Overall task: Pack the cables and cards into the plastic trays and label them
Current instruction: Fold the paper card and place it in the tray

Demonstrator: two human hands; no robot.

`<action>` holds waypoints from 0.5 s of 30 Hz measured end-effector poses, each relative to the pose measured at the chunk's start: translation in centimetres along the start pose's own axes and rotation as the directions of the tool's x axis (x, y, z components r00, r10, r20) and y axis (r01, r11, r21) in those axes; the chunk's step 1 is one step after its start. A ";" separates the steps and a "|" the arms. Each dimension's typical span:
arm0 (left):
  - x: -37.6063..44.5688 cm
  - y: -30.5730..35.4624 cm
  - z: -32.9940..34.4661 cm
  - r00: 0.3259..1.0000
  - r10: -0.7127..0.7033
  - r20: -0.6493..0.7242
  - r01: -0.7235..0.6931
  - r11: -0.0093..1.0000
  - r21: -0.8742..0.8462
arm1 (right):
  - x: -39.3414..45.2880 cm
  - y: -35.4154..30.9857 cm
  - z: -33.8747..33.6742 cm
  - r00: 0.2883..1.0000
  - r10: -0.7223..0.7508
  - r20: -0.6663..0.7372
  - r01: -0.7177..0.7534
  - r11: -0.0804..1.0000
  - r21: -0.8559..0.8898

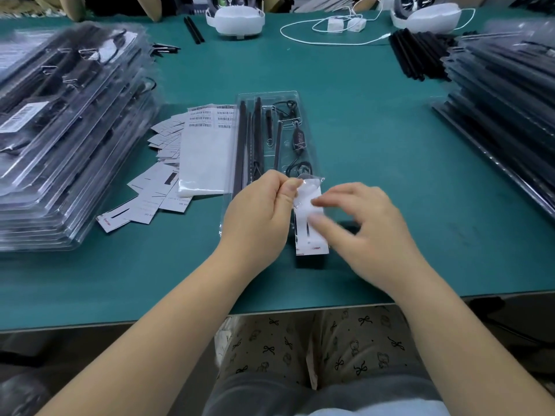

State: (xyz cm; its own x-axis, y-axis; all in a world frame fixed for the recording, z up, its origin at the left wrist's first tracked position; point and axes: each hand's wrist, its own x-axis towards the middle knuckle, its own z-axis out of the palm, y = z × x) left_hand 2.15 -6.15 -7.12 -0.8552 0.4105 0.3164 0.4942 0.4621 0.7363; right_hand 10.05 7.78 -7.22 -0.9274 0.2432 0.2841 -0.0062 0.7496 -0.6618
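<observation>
A clear plastic tray (303,115) lies lengthwise in the middle of the green table, holding long black rods and black cables. At its near end lies a white card (310,235). My left hand (258,217) pinches a small shiny white label (306,190) by its upper left corner, just above the card. My right hand (366,226) is blurred; its fingertips touch the label and the card from the right.
A sheet of barcode labels (207,145) and several loose white cards (150,202) lie left of the tray. Tall stacks of filled trays stand at the left (60,130) and right (504,100). Black rods (417,52), white cables and white headsets lie at the back.
</observation>
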 end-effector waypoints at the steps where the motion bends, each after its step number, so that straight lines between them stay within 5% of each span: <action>1: 0.0 0.0 0.0 1.000 -0.001 -0.001 0.001 1.000 0.001 | -0.6 -0.1 -0.2 0.992 -0.068 0.102 0.073 0.996 -0.050; 3: 0.0 0.0 0.0 1.000 -0.003 -0.002 0.003 1.000 0.003 | -1.4 -0.1 -0.4 0.959 -0.118 0.257 0.167 0.970 -0.177; 5: 0.0 0.0 0.1 1.000 -0.004 -0.005 0.004 1.000 0.000 | -1.7 0.2 -0.5 0.965 -0.194 0.176 0.231 0.946 -0.226; 8: -0.1 0.0 0.0 1.000 0.000 -0.010 0.000 1.000 -0.004 | -2.1 0.3 -0.9 0.985 -0.159 -0.065 0.160 0.987 0.013; 11: -0.2 0.1 0.0 1.000 0.001 -0.016 -0.001 1.000 -0.011 | -2.7 0.6 -1.2 0.987 -0.007 -0.163 0.057 0.951 0.304; 15: -0.1 0.1 0.0 1.000 -0.011 -0.013 0.011 1.000 -0.006 | -3.4 0.8 -1.3 0.971 0.028 -0.237 0.063 0.927 0.370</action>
State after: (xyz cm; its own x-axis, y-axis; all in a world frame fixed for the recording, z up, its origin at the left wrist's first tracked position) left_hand 2.32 -6.17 -7.12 -0.8624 0.3954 0.3160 0.4841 0.4621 0.7430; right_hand 13.72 8.34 -7.79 -0.8121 0.4034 0.4216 -0.2029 0.4821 -0.8523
